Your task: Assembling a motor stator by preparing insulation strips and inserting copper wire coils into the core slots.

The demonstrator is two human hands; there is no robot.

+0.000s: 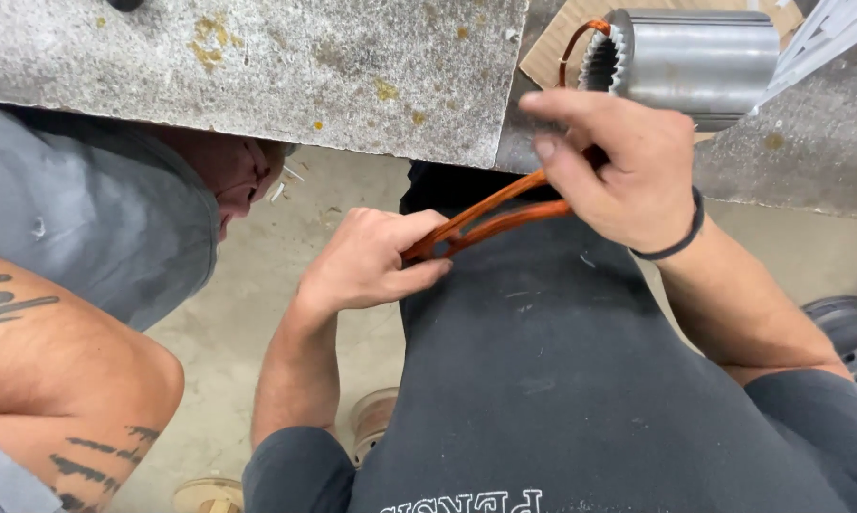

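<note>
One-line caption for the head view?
Both hands, left and right, pinch a copper wire coil beside a metal stator.

No labels, signs or screens show. The one piece of packaging is a flat brown cardboard sheet point(554, 47) at one o'clock, lying on the grey bench under the metal cylinder point(695, 62).

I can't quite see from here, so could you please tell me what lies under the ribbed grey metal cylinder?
A brown cardboard sheet lies under the ribbed grey metal cylinder, on the speckled grey bench. The cylinder covers the rest.
</note>
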